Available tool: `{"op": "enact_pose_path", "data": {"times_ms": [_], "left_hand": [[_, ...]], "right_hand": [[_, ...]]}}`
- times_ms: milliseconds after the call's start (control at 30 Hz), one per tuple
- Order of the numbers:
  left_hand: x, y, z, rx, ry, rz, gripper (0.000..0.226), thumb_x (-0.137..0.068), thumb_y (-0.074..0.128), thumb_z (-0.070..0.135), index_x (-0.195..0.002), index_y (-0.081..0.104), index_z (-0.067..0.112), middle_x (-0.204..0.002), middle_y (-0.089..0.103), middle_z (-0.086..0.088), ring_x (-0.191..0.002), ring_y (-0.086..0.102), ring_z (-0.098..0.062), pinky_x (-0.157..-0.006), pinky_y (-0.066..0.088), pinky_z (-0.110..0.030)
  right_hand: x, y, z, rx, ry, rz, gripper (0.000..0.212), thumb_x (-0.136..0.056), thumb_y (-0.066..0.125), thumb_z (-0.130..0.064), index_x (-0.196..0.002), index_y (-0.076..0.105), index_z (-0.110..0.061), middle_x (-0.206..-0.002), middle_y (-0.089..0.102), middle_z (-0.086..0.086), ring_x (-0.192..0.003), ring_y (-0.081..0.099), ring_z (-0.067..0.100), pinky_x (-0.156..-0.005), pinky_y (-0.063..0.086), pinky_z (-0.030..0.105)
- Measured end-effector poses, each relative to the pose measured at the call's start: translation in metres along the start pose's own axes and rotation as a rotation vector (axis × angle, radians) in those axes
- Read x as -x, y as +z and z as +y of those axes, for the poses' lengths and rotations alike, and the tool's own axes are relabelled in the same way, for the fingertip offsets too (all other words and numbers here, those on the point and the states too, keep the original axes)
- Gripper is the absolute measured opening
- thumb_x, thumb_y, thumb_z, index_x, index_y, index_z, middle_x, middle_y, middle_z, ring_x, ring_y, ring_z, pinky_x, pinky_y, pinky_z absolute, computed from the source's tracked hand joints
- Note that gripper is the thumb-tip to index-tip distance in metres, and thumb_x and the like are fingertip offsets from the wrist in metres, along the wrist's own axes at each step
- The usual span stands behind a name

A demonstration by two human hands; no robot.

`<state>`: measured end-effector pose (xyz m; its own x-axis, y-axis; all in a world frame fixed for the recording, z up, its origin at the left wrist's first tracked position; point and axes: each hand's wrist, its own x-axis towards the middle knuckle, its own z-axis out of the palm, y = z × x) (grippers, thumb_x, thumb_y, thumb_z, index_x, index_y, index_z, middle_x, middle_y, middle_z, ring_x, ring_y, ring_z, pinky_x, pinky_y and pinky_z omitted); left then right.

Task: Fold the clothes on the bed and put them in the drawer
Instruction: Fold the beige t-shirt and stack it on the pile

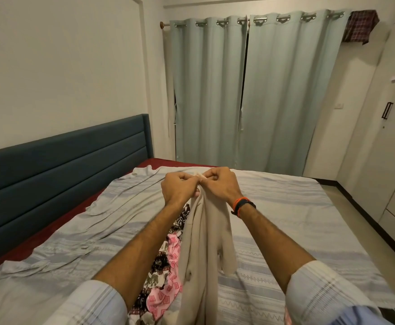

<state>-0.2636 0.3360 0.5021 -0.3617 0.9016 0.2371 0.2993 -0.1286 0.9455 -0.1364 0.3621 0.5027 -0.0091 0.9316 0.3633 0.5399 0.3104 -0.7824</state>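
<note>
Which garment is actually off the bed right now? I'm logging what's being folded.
The plain beige garment, pinched at its top edge by the left hand and right hand and hanging down. The pink patterned and dark printed clothes lie underneath.

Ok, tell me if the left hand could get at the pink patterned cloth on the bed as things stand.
Probably yes, but not straight away. The pink patterned cloth lies uncovered right under the left forearm, nothing over it. The left hand is busy though, pinching the top of the beige garment together with the right hand, so it would need to let go first.
</note>
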Motion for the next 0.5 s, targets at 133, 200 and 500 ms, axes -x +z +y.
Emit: {"op": "enact_pose_path", "data": {"times_ms": [133,200,500], "left_hand": [[0.001,-0.001,0.000,0.008,-0.013,-0.015,0.021,-0.086,0.070,0.021,-0.065,0.072,0.016,-0.061,0.071,-0.004,-0.058,0.072,-0.017,-0.069,0.063,-0.036],[-0.002,-0.002,-0.001,0.002,-0.019,-0.055,0.023,-0.085,0.066,0.018,-0.063,0.072,0.014,-0.065,0.072,-0.008,-0.064,0.073,-0.022,-0.069,0.062,-0.040],[-0.005,-0.009,-0.008,0.087,-0.080,-0.350,0.032,-0.088,0.054,-0.008,-0.111,0.073,0.006,-0.090,0.075,-0.012,-0.072,0.066,-0.020,-0.082,0.060,-0.043]], "right_hand": [[0.003,0.003,0.001,-0.010,-0.047,-0.054,0.016,-0.089,0.068,-0.026,-0.088,0.079,-0.015,-0.080,0.074,-0.001,-0.076,0.066,0.011,-0.064,0.048,0.016],[0.004,0.002,0.003,-0.009,-0.059,-0.071,0.015,-0.086,0.071,-0.027,-0.089,0.079,-0.015,-0.078,0.073,-0.002,-0.071,0.063,0.008,-0.062,0.047,0.016],[0.008,0.009,0.009,0.078,-0.059,0.040,0.013,-0.077,0.076,-0.030,-0.082,0.077,-0.018,-0.074,0.073,0.001,-0.073,0.067,0.017,-0.068,0.059,0.034]]}}
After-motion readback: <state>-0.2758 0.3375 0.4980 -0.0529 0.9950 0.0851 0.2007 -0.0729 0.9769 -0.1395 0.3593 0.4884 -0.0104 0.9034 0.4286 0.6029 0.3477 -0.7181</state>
